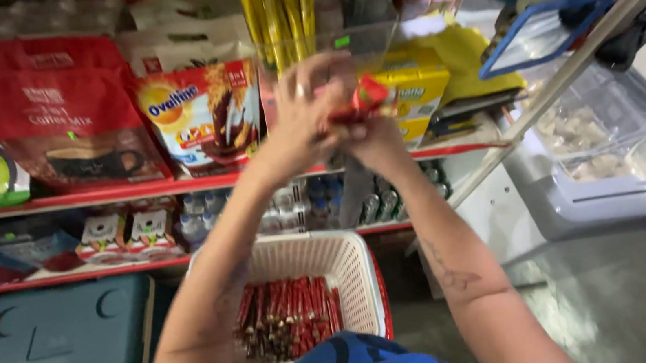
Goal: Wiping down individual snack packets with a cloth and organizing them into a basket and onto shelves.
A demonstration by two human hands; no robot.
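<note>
Both my hands are raised in front of a shop shelf and meet at the same spot. My left hand (305, 106), with a ring on one finger, and my right hand (371, 139) together grip a few small red sachets (362, 101). Just behind them hangs a clear plastic container (356, 46) at the upper shelf. Below my arms a white plastic basket (354, 264) holds several more red and brown sachets (286, 317) of the same kind.
A red shelf (54, 202) carries red coffee-mix bags (52, 116), an orange drink-mix pack (204, 114) and yellow boxes (415, 92). Small bottles (203, 208) line the lower shelf. A teal case (55, 337) lies at lower left; a clear-lidded freezer (624, 161) stands right.
</note>
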